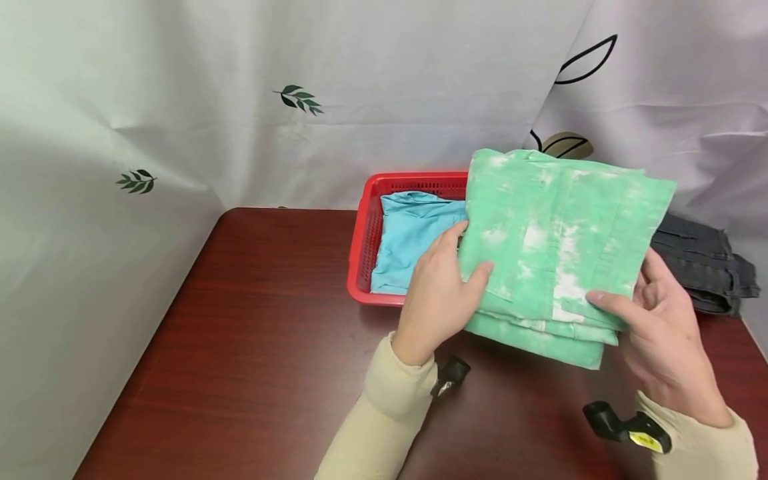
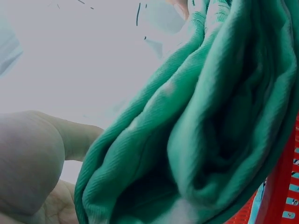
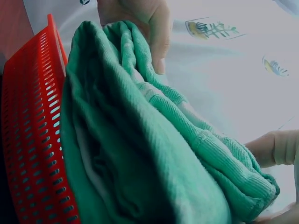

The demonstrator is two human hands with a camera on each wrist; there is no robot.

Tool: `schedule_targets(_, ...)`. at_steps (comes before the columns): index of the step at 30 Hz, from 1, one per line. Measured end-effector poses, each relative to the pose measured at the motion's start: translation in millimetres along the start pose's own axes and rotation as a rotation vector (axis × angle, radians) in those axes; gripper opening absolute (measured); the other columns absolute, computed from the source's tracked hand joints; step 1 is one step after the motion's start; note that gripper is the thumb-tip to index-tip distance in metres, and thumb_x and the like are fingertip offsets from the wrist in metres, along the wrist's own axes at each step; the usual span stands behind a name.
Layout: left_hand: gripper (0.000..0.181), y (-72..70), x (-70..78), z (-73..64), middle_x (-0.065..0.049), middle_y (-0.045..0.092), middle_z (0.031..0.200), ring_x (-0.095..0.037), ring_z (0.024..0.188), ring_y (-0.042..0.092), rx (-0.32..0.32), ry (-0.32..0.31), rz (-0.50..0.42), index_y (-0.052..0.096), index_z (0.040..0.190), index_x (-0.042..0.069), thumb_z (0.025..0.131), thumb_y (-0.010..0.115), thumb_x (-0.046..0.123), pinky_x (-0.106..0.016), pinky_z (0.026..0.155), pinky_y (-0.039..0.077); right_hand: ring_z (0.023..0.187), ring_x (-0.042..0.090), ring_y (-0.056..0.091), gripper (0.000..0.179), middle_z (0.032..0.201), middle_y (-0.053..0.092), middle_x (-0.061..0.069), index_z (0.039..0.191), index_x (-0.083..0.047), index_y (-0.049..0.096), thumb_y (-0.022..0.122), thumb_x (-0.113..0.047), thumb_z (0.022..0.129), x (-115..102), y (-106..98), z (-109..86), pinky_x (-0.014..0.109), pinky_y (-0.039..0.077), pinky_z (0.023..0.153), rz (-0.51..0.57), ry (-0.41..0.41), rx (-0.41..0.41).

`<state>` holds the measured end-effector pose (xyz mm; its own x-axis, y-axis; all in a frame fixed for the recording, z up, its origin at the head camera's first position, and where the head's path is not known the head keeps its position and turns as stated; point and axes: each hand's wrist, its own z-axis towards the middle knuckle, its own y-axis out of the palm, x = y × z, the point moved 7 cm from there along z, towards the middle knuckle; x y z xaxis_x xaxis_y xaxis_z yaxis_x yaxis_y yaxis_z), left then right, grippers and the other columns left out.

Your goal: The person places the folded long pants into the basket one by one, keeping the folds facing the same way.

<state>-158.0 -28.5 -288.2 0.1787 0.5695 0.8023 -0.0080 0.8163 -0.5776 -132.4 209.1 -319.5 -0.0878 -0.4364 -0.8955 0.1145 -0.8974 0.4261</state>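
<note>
That green folded cloth (image 1: 558, 240) looks like thick twill, so I'd guess it's soft but with some body, medium-light, not slippery and nothing you can really break. The catch is the layers: they look loose at the near edge, where a lower fold hangs out past the top ones, so imo you want hold of the whole stack at the sides, thumb on top and fingers underneath, not just the upper flap. Grip-wise, the cloth sits right between your hands, raised off the table (image 1: 240, 333): your left hand (image 1: 441, 287) pinches the left side toward the near corner, and your right hand (image 1: 666, 327) holds the right side, its thumb pressed on the top face. Just beyond and left of your left hand is the red basket (image 1: 354, 260) with a blue cloth (image 1: 414, 243) in it; your stack hides its right part, and I can't tell if they touch. Past your right hand, a dark folded garment (image 1: 699, 267) lies on the table.
</note>
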Motion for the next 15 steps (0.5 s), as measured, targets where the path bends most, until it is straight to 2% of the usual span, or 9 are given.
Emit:
schedule_targets(10,0.065,-6.6,-8.6,3.5,-0.002,0.05,0.149,-0.02,0.132,0.049,0.025,-0.026,-0.023,0.044,0.151,0.009,0.094,0.069,0.027,-0.042,0.105,0.045,0.12,0.019,0.062,0.085,0.145,0.049,0.014,0.158,-0.014,0.025,0.048,0.029,0.088,3,11,9.4,0.03,0.059,0.079,-0.042,0.005,-0.039)
schedule_targets(15,0.065,-11.6,-11.1,5.6,-0.003,0.051,0.147,-0.02,0.129,0.05,0.045,-0.026,-0.029,0.044,0.15,0.008,0.094,0.07,0.027,-0.042,0.103,0.047,0.118,0.019,0.064,0.086,0.146,0.049,0.012,0.158,-0.013,0.023,0.049,0.029,0.088,7,15,13.2,0.031,0.058,0.08,-0.017,0.004,-0.033)
